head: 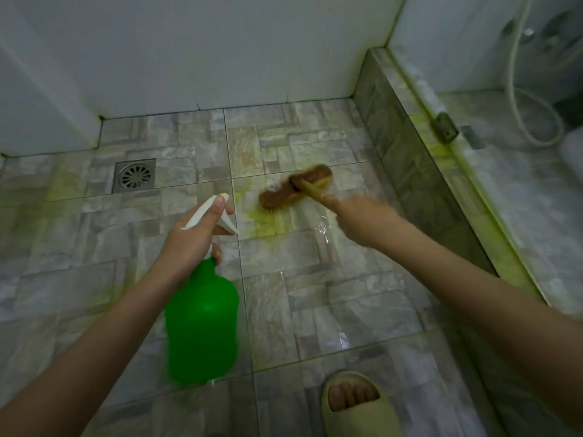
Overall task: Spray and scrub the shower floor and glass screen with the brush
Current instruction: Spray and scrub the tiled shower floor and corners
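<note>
My left hand [192, 241] grips the white trigger head of a green spray bottle [202, 323], which hangs above the wet tiled shower floor [315, 294]. My right hand [356, 219] holds the yellowish handle of a brown scrub brush [293, 189]. The brush head is blurred by motion and lies bristles-down on the tiles beside a yellow-green patch of sprayed cleaner [268, 220]. The glass screen [492, 99] stands on the raised tiled curb at the right, with yellow-green residue along its bottom edge.
A square metal floor drain [134, 175] sits at the back left. White walls close the back and left. A tiled curb [410, 171] bounds the floor on the right. Behind the glass hangs a shower hose [533, 118]. My foot in a beige slipper [356, 405] stands near the bottom.
</note>
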The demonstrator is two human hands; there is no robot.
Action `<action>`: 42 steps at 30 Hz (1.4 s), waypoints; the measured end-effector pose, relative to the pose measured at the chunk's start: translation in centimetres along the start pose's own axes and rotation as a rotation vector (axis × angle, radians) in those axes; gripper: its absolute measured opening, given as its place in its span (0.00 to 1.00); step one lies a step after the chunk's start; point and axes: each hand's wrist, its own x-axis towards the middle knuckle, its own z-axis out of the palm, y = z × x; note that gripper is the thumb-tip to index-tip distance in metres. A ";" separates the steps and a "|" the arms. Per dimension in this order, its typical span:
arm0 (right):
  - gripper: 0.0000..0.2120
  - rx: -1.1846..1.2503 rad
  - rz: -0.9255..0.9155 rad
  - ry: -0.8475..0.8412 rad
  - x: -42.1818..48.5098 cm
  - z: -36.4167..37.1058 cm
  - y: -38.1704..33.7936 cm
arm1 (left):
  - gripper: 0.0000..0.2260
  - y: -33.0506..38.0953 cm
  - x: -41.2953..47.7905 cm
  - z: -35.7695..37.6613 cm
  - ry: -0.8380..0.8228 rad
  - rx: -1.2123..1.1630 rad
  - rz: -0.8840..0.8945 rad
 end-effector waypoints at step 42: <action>0.35 -0.159 -0.214 -0.209 10.6 -7.5 -8.8 | 0.17 -3.6 0.8 -8.5 0.301 -0.064 -0.070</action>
